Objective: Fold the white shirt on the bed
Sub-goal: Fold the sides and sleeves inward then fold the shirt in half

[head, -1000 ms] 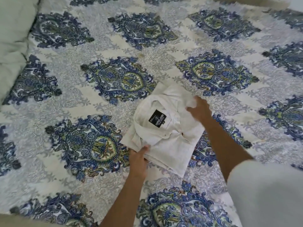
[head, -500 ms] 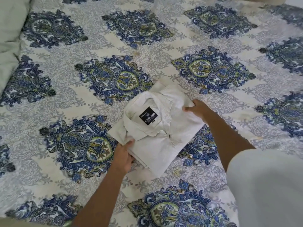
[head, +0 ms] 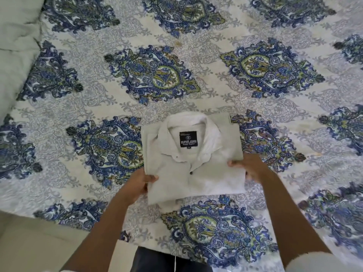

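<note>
Now the shirt (head: 196, 173) is turned straight, left hand (head: 135, 185) and right hand (head: 253, 167) pinching its sides; folding looks done.

Both forearms (head: 94, 232) are left bare from the left hand (head: 137, 185) and the right hand (head: 250, 169) back toward the elbows. A loose white sleeve (head: 322, 262) is worn on the right arm and is seen at five o'clock, cut off at the edge of view. Dark blue trousers (head: 155, 260) are seen at six o'clock, with a thin white cord (head: 174, 265) hanging down their front.
</note>
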